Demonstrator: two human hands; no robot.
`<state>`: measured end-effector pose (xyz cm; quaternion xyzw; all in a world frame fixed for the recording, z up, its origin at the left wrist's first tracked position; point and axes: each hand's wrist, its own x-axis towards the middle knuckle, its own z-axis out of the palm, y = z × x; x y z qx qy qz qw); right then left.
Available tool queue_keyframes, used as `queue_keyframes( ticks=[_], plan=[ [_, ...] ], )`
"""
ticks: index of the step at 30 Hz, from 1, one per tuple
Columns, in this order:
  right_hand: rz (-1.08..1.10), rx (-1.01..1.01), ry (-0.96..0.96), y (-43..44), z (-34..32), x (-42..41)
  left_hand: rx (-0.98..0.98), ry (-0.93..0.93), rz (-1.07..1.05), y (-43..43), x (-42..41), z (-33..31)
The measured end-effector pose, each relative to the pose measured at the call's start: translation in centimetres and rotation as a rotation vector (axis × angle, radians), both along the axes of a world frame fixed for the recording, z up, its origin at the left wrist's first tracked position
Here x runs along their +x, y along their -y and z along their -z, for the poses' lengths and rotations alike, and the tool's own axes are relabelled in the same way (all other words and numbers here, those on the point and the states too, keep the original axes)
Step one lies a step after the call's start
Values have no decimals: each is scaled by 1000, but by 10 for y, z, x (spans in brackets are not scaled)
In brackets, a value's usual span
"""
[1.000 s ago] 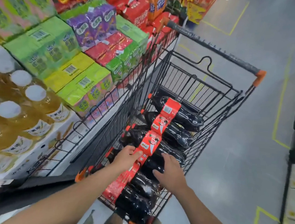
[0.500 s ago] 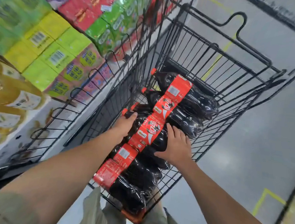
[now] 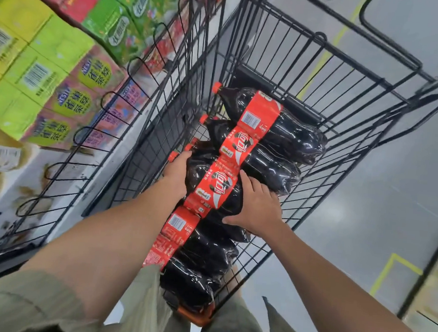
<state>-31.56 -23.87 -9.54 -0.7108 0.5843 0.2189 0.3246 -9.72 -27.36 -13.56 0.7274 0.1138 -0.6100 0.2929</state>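
Observation:
Several large dark cola bottles with red labels and red caps lie side by side in a black wire shopping cart. Both my hands are on the middle cola bottle. My left hand holds its neck end, close to the red cap. My right hand grips its wide body end, fingers spread and wrapped over the plastic. Two more bottles lie farther in the cart. Others lie nearer me, partly hidden by my left arm.
A store shelf to the left carries green, yellow, pink and red drink cartons behind a black wire rail. Grey floor with yellow tape lines lies to the right. The cart's orange corner bumper is against my legs.
The view has dropped closer into the cart. Both hands stay on the same middle bottle, with the right hand's fingers wrapped a little farther over its body.

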Motion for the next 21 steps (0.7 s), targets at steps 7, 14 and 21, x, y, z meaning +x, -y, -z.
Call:
queue_keyframes(
  ticks=[7,14,21],
  plan=[
    [12,-2,19,-3,-4,0,-1,15,-99,-4,1,-8],
    [49,-36,74,-4,-14,-3,-80,96,-163,-3,-3,-32],
    [75,-192,133,-4,-67,8,-260,81,-121,1,7,-94]
  ],
)
